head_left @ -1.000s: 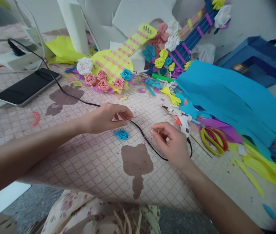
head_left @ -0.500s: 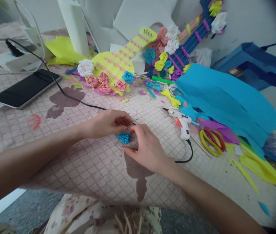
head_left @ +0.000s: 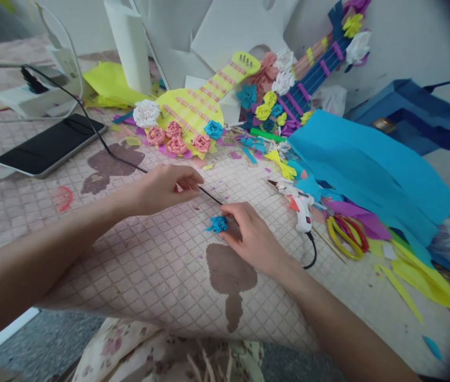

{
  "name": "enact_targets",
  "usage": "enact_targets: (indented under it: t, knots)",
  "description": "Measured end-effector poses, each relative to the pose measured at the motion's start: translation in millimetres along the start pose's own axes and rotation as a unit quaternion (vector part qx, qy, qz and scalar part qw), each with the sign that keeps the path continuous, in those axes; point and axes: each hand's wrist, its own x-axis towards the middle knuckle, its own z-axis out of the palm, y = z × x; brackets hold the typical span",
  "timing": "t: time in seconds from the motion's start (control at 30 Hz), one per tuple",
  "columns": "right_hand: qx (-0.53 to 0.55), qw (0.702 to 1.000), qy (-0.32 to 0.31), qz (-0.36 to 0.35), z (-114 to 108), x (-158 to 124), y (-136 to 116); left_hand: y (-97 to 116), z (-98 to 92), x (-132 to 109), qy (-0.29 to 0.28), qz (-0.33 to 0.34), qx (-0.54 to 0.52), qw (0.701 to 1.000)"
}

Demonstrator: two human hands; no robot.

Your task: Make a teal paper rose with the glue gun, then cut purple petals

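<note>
My right hand (head_left: 254, 239) pinches a small blue paper flower (head_left: 217, 224) just above the checked pink cloth (head_left: 149, 265). My left hand (head_left: 161, 187) is closed a little to the left, its fingertips pressed on something small and pink that I cannot make out. A black cable (head_left: 101, 143) runs under both hands to a white glue gun (head_left: 301, 204) lying right of my right hand. Behind the hands lies a yellow paper guitar (head_left: 196, 106) with pink, white and blue flowers on it.
A black phone (head_left: 50, 146) lies at the left and a white power strip (head_left: 29, 98) behind it. A blue paper guitar (head_left: 312, 69) with flowers leans at the back. Blue paper sheets (head_left: 368, 164), yellow-handled scissors (head_left: 346, 233) and paper scraps lie on the right.
My right hand went left to the blue flower on the cloth, took it and lifted it slightly to the right. My left hand drew back a little from the flower.
</note>
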Motion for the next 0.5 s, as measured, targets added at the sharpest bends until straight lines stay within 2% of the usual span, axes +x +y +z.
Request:
enact_targets:
  t: [0.1, 0.2, 0.3, 0.43, 0.5]
  knots:
    - [-0.015, 1.0, -0.014, -0.018, -7, -2, 6, 1, -7.0, 0, 0.094, -0.012, 0.084, 0.992]
    - [-0.032, 0.998, -0.027, -0.044, -13, -3, 12, 5, -7.8, 0, 0.139, -0.011, 0.126, 0.982]
    - [-0.043, 0.996, -0.04, -0.062, -17, -3, 16, 10, 0.3, -1, 0.107, -0.019, 0.093, 0.99]
    - [-0.041, 0.996, -0.055, -0.058, -20, -1, 20, 14, 20.7, -4, -0.006, 0.0, -0.05, 0.999]
    - [-0.035, 0.996, -0.064, -0.056, -20, -1, 21, 17, 30.6, -6, -0.039, -0.002, -0.085, 0.996]
